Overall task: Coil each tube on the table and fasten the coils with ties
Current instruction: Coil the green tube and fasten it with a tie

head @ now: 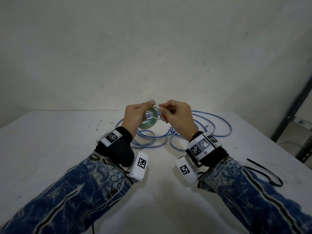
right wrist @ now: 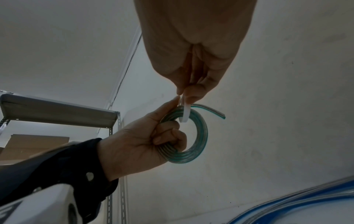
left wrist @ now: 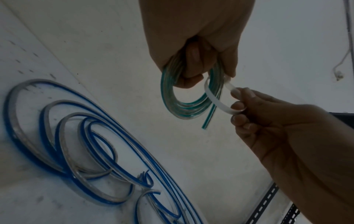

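Note:
A small coil of clear tube with a green stripe (head: 148,123) (left wrist: 184,106) (right wrist: 197,136) hangs above the table in my left hand (head: 136,115) (right wrist: 153,139), whose fingers curl through and round it. A white tie (left wrist: 216,98) (right wrist: 185,113) loops round the coil's strands. My right hand (head: 175,115) (left wrist: 268,124) pinches the tie, and my left thumb tip meets the tie's other end. A loose clear tube with a blue stripe (head: 194,127) (left wrist: 86,151) lies sprawled on the table behind my hands.
A black tie (head: 268,171) lies on the white table (head: 50,149) near its right edge. A plain wall stands behind the table. A dark metal rack (head: 292,115) stands to the right. A shelf with a cardboard box (right wrist: 34,145) shows in the right wrist view.

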